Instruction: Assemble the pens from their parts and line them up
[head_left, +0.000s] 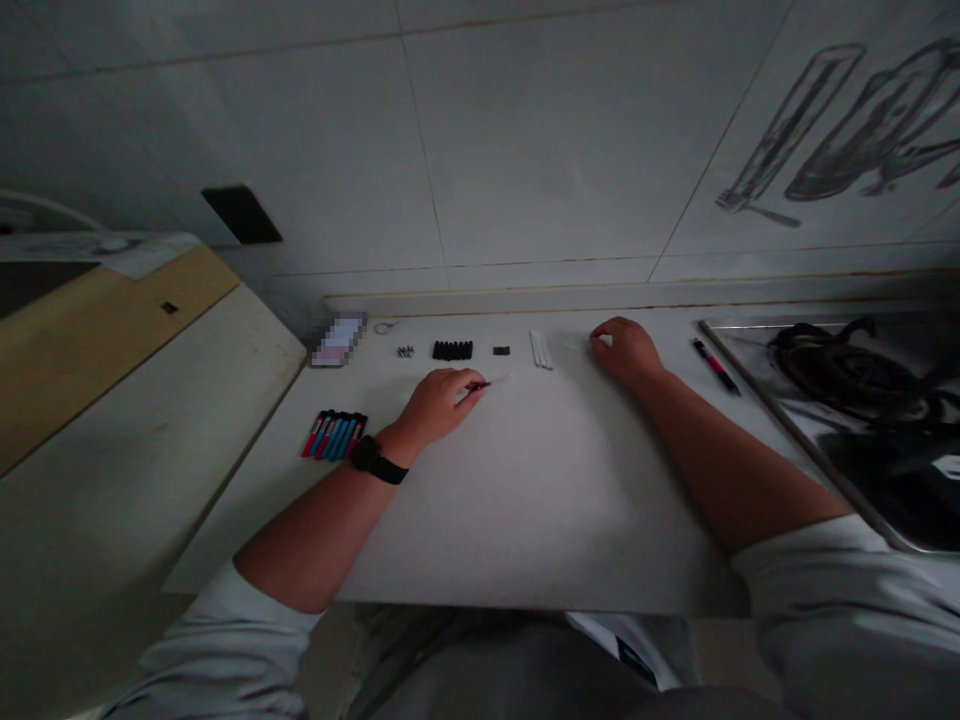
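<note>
One slim part [498, 380] pinched between the thumb and fingertips of the left hand [441, 404], close to the counter [525, 500]; touching or apart, hard to tell. Dark end at the fingers, pale end jutting out beyond; long axis running mostly sideways, pointing right and slightly toward the wall [525, 150]. Right hand [626, 350] to the right of the white rods [536, 350], fingers curled; cannot tell whether around anything.

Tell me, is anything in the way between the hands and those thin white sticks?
Nothing visible stands between the left hand, which holds a slim piece, and the white sticks. Between the right hand and the sticks, a faint pale item lies on the counter; it looks too flat to block much.
</note>
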